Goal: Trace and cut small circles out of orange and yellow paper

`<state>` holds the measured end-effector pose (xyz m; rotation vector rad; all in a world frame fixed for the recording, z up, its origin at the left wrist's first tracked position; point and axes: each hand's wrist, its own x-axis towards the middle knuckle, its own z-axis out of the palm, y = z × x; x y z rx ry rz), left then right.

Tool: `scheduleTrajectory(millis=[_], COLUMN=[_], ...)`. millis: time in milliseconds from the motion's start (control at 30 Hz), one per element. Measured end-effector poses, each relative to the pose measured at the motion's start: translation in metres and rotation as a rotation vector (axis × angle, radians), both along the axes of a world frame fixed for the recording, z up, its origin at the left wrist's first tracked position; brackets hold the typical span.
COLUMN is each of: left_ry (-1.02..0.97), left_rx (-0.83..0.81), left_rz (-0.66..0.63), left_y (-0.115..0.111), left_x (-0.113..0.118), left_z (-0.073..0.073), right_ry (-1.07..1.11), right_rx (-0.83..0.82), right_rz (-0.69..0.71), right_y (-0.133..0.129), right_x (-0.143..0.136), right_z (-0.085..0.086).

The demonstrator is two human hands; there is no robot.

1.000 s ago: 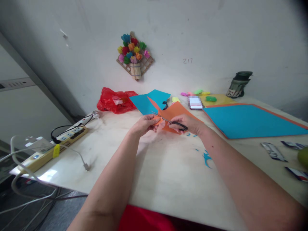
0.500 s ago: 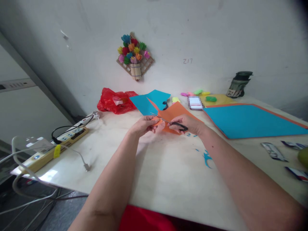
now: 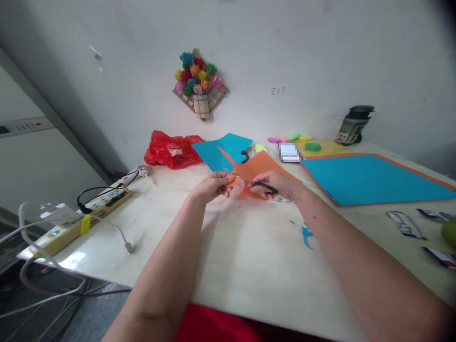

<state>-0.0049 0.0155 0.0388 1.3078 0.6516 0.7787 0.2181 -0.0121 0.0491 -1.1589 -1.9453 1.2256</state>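
Note:
My left hand (image 3: 213,185) pinches the near left part of an orange sheet of paper (image 3: 261,165), just above the table. In my right hand (image 3: 272,183) is a pair of black-handled scissors (image 3: 266,187), its thin metal blades reaching left across the orange paper close to my left fingertips. A narrow orange flap stands up at the left of the cut. Behind the orange sheet lies blue paper (image 3: 212,154), partly covered by it. Small blue paper scraps (image 3: 306,236) lie on the table by my right forearm.
A red plastic bag (image 3: 171,149) sits at the back left. A power strip (image 3: 92,209) with cables runs along the left edge. To the right are a large blue sheet (image 3: 374,178) on orange, a phone (image 3: 289,152), a dark bottle (image 3: 355,124) and small packets (image 3: 406,224).
Hardly anything differs. Both hands, the scissors and the orange paper keep almost the same place; the view has shifted very slightly.

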Motion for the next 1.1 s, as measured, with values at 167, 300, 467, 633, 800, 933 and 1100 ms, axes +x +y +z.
scheduleTrajectory(millis=[167, 300, 467, 633, 800, 933, 1100], left_ry=[0.001, 0.005, 0.013, 0.023, 0.029, 0.034, 0.037], left_rx=[-0.018, -0.037, -0.051, -0.048, -0.049, -0.053, -0.077], left_rz=[0.002, 0.004, 0.013, 0.006, 0.012, 0.021, 0.048], left_y=[-0.0004, -0.0008, -0.0013, -0.0015, -0.0025, -0.0025, 0.0013], left_x=[-0.0008, -0.0014, -0.0019, -0.0025, -0.0022, -0.0026, -0.0041], left_z=[0.0009, 0.0014, 0.0019, 0.0029, 0.0043, 0.0044, 0.0016], right_ry=[-0.002, -0.007, -0.006, -0.001, -0.017, -0.025, -0.021], right_rx=[0.009, 0.001, -0.010, -0.017, -0.006, -0.013, -0.012], right_rz=[0.002, -0.007, 0.006, 0.007, 0.008, -0.009, -0.017], right_y=[0.0008, 0.0012, 0.0016, 0.0008, 0.0002, 0.0005, 0.0013], right_x=[0.0000, -0.0002, 0.0007, 0.0007, 0.0000, -0.0005, -0.0011], right_z=[-0.0008, -0.0016, -0.0016, -0.0001, 0.0010, 0.0010, -0.0004])
